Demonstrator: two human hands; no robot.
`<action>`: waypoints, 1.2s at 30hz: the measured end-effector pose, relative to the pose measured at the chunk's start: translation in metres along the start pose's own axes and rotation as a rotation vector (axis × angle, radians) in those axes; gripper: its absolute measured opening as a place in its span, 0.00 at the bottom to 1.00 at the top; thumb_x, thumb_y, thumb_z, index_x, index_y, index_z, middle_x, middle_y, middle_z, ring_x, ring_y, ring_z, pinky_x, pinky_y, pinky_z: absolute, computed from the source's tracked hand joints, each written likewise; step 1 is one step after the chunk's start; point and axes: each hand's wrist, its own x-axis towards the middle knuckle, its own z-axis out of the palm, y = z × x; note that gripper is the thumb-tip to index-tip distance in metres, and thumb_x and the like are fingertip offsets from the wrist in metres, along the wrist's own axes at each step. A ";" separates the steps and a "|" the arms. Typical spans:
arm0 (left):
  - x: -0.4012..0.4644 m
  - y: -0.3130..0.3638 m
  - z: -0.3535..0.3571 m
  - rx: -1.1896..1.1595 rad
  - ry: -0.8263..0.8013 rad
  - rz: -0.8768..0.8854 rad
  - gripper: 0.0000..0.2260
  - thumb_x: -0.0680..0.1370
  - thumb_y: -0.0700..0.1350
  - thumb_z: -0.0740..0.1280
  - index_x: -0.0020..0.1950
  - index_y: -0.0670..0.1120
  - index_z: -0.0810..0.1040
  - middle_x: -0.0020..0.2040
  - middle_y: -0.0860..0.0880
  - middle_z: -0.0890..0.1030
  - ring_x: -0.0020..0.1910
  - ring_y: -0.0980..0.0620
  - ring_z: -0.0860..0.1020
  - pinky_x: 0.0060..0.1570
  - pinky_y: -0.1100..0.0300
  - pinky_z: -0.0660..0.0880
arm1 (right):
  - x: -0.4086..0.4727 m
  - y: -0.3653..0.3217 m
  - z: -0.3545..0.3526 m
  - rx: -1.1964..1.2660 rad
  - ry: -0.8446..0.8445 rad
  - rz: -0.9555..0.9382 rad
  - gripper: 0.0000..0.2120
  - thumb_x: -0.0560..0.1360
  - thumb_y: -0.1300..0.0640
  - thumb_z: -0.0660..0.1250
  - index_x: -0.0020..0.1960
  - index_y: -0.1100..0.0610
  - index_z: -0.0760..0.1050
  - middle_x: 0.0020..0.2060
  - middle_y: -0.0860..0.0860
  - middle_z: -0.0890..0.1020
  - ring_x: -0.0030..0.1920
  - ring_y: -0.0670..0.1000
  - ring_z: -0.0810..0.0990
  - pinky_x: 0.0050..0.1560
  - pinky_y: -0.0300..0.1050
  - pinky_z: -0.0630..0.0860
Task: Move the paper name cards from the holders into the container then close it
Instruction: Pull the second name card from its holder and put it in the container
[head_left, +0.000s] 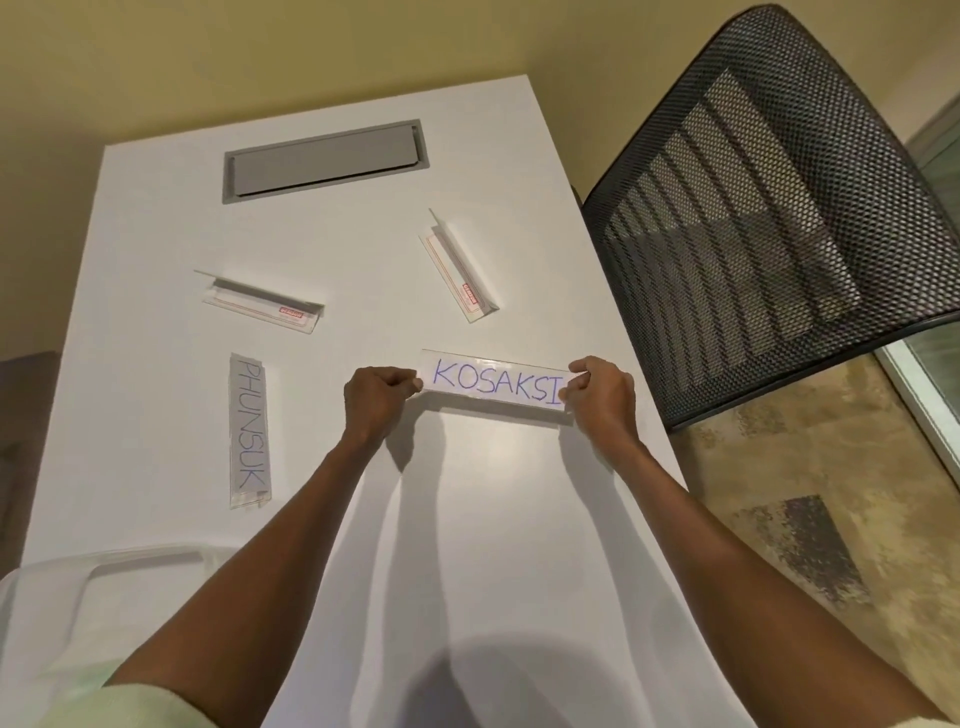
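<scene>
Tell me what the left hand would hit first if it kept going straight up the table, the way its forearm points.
Probably nothing soon: beyond the left hand lies bare table, between two empty holders, until the grey hatch. Depth is uncertain.

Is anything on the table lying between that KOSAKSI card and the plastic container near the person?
Nothing visible. Both hands, left hand and right hand, grip the KOSAKSI holder; bare table leads to the container. The PHUNSUK holder lies left of that path.

You read "KOSAKSI", blue handwriting, on name card between your hands; "PHUNSUK" on card in holder lying on desk. Red stickers on other holders unreadable.
</scene>
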 end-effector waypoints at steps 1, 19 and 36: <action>0.000 -0.004 0.000 0.030 0.008 0.007 0.08 0.71 0.44 0.75 0.49 0.45 0.86 0.49 0.49 0.86 0.46 0.53 0.82 0.51 0.60 0.76 | -0.001 0.001 0.003 -0.007 0.005 -0.024 0.14 0.75 0.68 0.60 0.57 0.59 0.77 0.42 0.57 0.82 0.40 0.48 0.80 0.41 0.48 0.81; -0.008 -0.041 0.013 0.288 0.074 0.121 0.15 0.70 0.43 0.66 0.31 0.41 0.60 0.29 0.47 0.58 0.35 0.50 0.56 0.31 0.58 0.57 | 0.003 0.020 0.038 -0.191 0.029 -0.315 0.16 0.74 0.64 0.65 0.61 0.57 0.74 0.41 0.52 0.84 0.42 0.54 0.80 0.41 0.48 0.78; -0.007 -0.051 -0.001 0.277 0.154 0.192 0.17 0.71 0.42 0.72 0.59 0.46 0.79 0.54 0.47 0.81 0.55 0.48 0.75 0.53 0.63 0.69 | 0.000 0.029 0.023 -0.173 -0.088 -0.313 0.23 0.72 0.65 0.69 0.65 0.60 0.70 0.57 0.55 0.76 0.58 0.56 0.73 0.49 0.40 0.73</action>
